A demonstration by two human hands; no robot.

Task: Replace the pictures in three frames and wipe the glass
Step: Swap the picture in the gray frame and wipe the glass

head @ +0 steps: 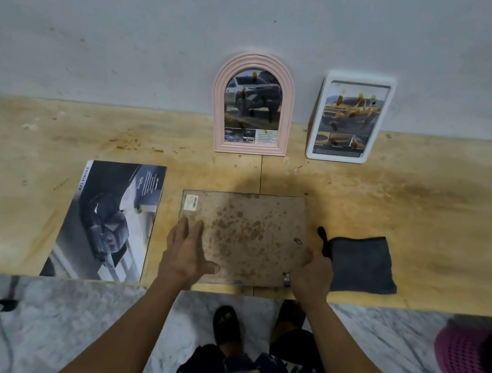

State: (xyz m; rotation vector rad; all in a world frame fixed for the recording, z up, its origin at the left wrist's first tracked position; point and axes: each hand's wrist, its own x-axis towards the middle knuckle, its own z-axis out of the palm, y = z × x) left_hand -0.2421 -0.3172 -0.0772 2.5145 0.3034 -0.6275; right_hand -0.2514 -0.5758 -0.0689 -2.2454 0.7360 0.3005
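A frame lies face down near the table's front edge, its stained brown backing board (pixel 243 234) facing up. My left hand (pixel 186 249) rests flat on the board's near left part, fingers straight. At the frame's near right corner my right hand (pixel 311 272) curls its fingers over the edge. A dark car picture (pixel 107 219) lies flat to the left. Folded to the right is a grey cloth (pixel 361 264). Against the wall lean a pink arched frame (pixel 252 105) and a white rectangular frame (pixel 347 118), each holding a car picture.
The wooden table (pixel 429 202) is stained and stands against a grey wall. Below its front edge are a marbled floor and my feet in black sandals (pixel 226 325). A pink mesh basket (pixel 462 359) sits on the floor at the right.
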